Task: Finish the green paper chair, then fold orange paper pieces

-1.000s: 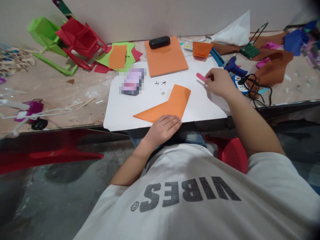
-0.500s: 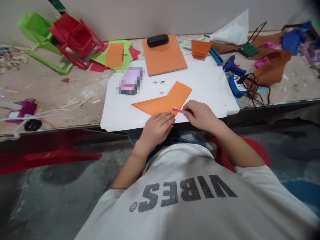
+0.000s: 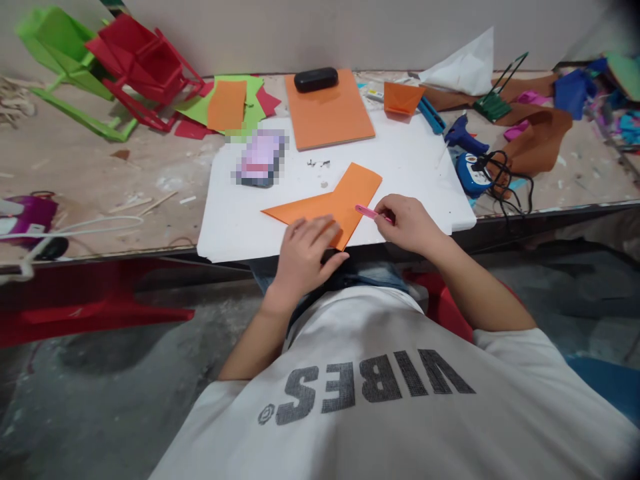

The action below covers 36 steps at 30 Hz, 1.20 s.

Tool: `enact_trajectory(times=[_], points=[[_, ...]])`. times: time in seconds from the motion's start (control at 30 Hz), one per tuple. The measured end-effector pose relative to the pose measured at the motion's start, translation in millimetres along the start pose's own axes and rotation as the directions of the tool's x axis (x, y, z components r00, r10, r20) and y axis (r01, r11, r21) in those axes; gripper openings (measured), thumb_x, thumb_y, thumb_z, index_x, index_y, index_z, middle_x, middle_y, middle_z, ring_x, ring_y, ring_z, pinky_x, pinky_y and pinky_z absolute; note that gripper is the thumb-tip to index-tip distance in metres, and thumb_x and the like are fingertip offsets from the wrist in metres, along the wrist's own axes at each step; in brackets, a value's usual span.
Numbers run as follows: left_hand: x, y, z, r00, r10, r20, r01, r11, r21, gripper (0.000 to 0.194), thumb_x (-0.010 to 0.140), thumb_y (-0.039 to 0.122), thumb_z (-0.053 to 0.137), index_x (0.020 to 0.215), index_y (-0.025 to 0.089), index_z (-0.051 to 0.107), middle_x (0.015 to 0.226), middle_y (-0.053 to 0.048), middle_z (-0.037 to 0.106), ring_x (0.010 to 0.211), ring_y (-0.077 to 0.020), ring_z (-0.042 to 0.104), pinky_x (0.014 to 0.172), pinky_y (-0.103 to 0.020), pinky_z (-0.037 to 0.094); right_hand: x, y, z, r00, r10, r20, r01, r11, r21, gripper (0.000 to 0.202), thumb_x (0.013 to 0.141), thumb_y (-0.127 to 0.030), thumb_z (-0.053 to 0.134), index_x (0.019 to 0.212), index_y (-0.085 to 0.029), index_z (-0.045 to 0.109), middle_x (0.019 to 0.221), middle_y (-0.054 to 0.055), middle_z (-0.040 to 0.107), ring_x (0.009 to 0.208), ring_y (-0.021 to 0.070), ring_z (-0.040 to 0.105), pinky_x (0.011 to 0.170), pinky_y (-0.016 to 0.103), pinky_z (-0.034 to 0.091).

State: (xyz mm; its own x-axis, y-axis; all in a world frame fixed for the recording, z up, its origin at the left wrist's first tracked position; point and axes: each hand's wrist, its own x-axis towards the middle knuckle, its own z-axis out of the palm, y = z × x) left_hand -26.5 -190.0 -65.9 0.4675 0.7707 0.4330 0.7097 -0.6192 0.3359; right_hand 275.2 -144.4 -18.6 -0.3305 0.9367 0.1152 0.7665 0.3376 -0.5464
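Note:
A folded orange paper, bent into a wide V, lies on the white board in front of me. Across its lower left part rest the fingers of my left hand, spread apart, with the thumb off to the side by the near corner. My right hand is closed around a slim pink stick-like tool. The tool's tip is over the right arm of the paper; whether it touches is unclear. Its other end is hidden in my fingers.
Behind are an orange pad with a black case and a blurred-out phone. A blue glue gun and a blue device with cords lie right. Red and green paper chairs stand left.
My right hand has drawn the pink tool slightly right and up, away from my left hand. My left hand has shifted left, its fingers and thumb spreading.

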Motion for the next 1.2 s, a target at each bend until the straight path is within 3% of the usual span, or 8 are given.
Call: enact_trajectory(times=[0.13, 0.23, 0.5, 0.67, 0.8, 0.97, 1.2], points=[[17.0, -19.0, -18.8, 0.951, -0.301, 0.074, 0.293, 0.950, 0.105, 0.074, 0.121, 0.068, 0.049, 0.171, 0.017, 0.068, 0.189, -0.028, 0.056, 0.176, -0.0499, 0.054, 0.144, -0.074, 0.040, -0.2, -1.7, -2.0, 1.000, 0.008, 0.029, -0.008, 1.000, 0.018, 0.011, 0.103, -0.034, 0.068, 0.098, -0.024, 0.071, 0.101, 0.011, 0.082, 0.089, 0.0282, 0.070, 0.081, 0.041, 0.046], [25.7, -26.5, -22.7, 0.909, -0.385, 0.160, 0.358, 0.918, 0.172, 0.077, 0.120, 0.068, 0.050, 0.176, 0.016, 0.063, 0.194, -0.029, 0.047, 0.183, -0.0536, 0.043, 0.146, -0.079, 0.033, 0.6, -3.0, -2.3, 0.999, 0.016, 0.040, -0.016, 1.000, -0.005, 0.007, 0.101, -0.030, 0.068, 0.100, -0.024, 0.071, 0.101, 0.011, 0.082, 0.086, 0.0274, 0.068, 0.080, 0.041, 0.044], [20.6, -15.8, -13.6, 0.912, -0.361, 0.194, 0.315, 0.921, 0.229, 0.081, 0.119, 0.070, 0.050, 0.180, 0.017, 0.058, 0.193, -0.028, 0.049, 0.183, -0.0570, 0.041, 0.145, -0.080, 0.032, -4.5, -17.2, 0.8, 0.995, -0.046, 0.092, 0.044, 0.999, 0.026, 0.008, 0.106, -0.030, 0.066, 0.104, -0.025, 0.071, 0.105, 0.011, 0.083, 0.089, 0.0280, 0.071, 0.082, 0.041, 0.046], [19.1, -13.9, -10.3, 0.922, -0.351, 0.164, 0.316, 0.926, 0.204, 0.080, 0.116, 0.073, 0.057, 0.182, 0.027, 0.060, 0.195, -0.023, 0.048, 0.183, -0.0595, 0.038, 0.143, -0.086, 0.030, -5.3, -20.7, 7.8, 0.995, -0.068, 0.074, 0.067, 0.998, 0.011, 0.010, 0.107, -0.031, 0.065, 0.101, -0.025, 0.070, 0.103, 0.011, 0.082, 0.088, 0.0281, 0.071, 0.082, 0.041, 0.046], [18.4, -12.8, -7.8, 0.923, -0.353, 0.150, 0.323, 0.926, 0.194, 0.079, 0.115, 0.071, 0.058, 0.182, 0.029, 0.061, 0.195, -0.022, 0.048, 0.184, -0.0596, 0.036, 0.144, -0.088, 0.027, 3.0, -11.1, 8.4, 1.000, -0.014, -0.005, 0.014, 1.000, -0.010, 0.015, 0.107, -0.034, 0.066, 0.094, -0.026, 0.066, 0.095, 0.010, 0.079, 0.083, 0.0275, 0.068, 0.082, 0.041, 0.046], [17.6, -9.6, -7.1, 0.918, -0.369, 0.142, 0.331, 0.914, 0.234, 0.081, 0.116, 0.070, 0.057, 0.181, 0.023, 0.062, 0.195, -0.025, 0.046, 0.183, -0.0608, 0.038, 0.145, -0.086, 0.028, 20.9, 3.8, 1.2, 0.995, 0.098, -0.038, -0.100, 0.993, -0.065, 0.023, 0.104, -0.037, 0.071, 0.086, -0.027, 0.062, 0.087, 0.010, 0.077, 0.079, 0.0285, 0.065, 0.079, 0.043, 0.044], [14.0, -11.6, -3.5, 0.934, -0.345, 0.092, 0.321, 0.923, 0.212, 0.076, 0.116, 0.070, 0.057, 0.180, 0.029, 0.064, 0.195, -0.021, 0.049, 0.183, -0.0576, 0.039, 0.145, -0.085, 0.029, 40.3, 33.3, -5.6, 0.977, 0.158, -0.140, -0.172, 0.980, -0.097, 0.035, 0.109, -0.054, 0.071, 0.085, -0.028, 0.066, 0.087, 0.013, 0.077, 0.085, 0.0336, 0.067, 0.084, 0.049, 0.051]])
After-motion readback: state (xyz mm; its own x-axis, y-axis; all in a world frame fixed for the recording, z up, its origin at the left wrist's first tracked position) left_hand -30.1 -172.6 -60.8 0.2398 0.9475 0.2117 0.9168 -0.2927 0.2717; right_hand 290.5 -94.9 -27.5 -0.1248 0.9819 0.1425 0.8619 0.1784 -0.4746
